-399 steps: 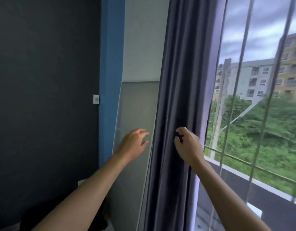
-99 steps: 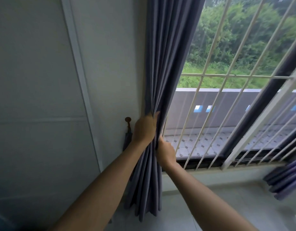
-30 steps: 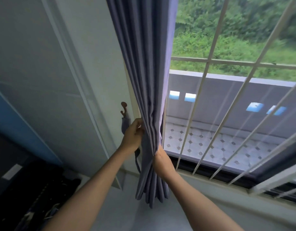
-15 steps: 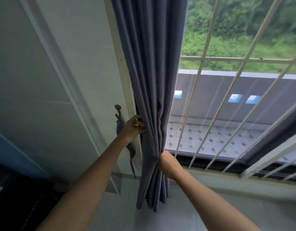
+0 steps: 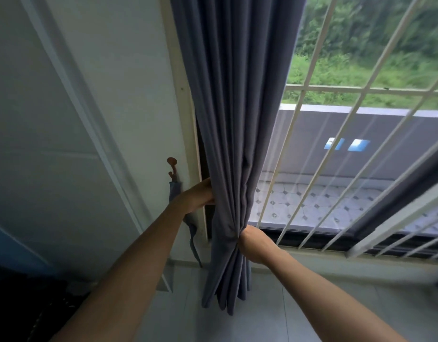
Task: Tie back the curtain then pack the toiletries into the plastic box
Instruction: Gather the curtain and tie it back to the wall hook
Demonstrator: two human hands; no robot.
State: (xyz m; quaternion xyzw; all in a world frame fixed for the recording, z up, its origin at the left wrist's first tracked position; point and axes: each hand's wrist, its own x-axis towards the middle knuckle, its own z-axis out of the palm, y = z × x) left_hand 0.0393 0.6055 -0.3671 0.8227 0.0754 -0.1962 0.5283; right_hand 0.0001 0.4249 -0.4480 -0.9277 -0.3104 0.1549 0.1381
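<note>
A grey-blue curtain (image 5: 235, 119) is hanging down the middle of the frame, gathered into tight folds, its hem ending just above the pale tiled floor (image 5: 274, 317) at lower centre. The right hand (image 5: 253, 245) is clenching the bunched folds from the right edge, low on the drape, cinching the fabric into a narrow waist there. The left hand (image 5: 200, 195) is reaching in from the left, slightly higher, its fingers going behind the curtain's left edge and hidden by the cloth; it is gripping that edge as far as the view shows. Just left of this hand, a brown wall hook (image 5: 172, 166) is sticking out of the white wall (image 5: 114, 70), and a matching grey-blue tieback (image 5: 188, 218) is dangling from it, hanging loose beside the window frame. To the right of the curtain, white window bars (image 5: 336, 144) are crossing the glass, with a patterned ledge and green foliage beyond. No toiletries or plastic box are showing in this view.
</note>
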